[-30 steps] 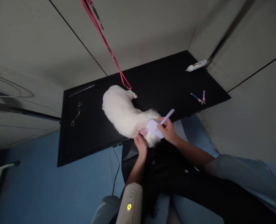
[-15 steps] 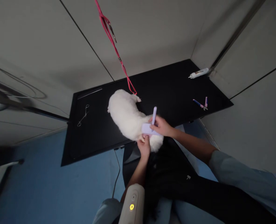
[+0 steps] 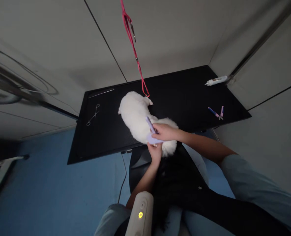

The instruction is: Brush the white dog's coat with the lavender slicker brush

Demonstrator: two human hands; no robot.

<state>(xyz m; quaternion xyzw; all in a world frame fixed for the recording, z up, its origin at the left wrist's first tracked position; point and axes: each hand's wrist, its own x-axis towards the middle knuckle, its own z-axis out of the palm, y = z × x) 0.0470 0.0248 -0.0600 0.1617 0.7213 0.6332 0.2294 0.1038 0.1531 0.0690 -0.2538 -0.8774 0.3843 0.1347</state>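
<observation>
My right hand (image 3: 165,131) grips the brush (image 3: 152,134), its handle slanting up and left over the dog (image 3: 138,119). My left hand (image 3: 155,152) closes on fur just beneath the brush head, at the table's (image 3: 184,95) near edge.

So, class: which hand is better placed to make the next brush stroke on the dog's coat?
Probably the right hand: it grips the lilac brush against the white dog. The left hand is on the fur below.
</observation>
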